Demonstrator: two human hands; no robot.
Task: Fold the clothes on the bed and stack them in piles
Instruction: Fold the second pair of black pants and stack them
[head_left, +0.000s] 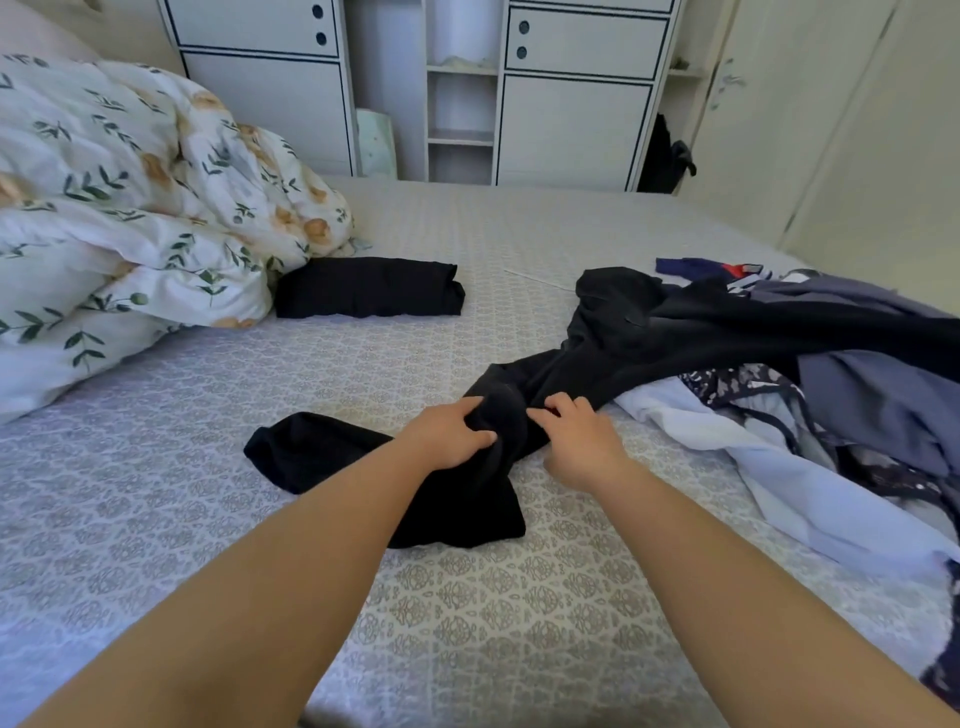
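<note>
Black fabric is bunching under both hands near the middle of the bed (467, 623): the left hand (449, 434) is curling its fingers into the black garment (597, 343), thumb pressing down into the cloth, and the right hand (579, 441) is pinching the same bunch just beside it, so both are gripping the one piece. The garment is lying in a long, crumpled band, its long axis running from the near left, where a loose end (311, 449) is flopping flat on the patterned cover, up and away to the right, where the rest is trailing onto the heap of unfolded clothes (831, 415). Both grips are sitting close together near the left end, so most of the length is stretching away to the right of the hands; the right hand is the nearer one to that long part and to the heap. Judging from this, the coming move is likely drawing the piece clear of the heap and spreading it flat. One folded black item (369, 286) is already resting farther back, touching the floral duvet (130, 208), well apart from the hands.
</note>
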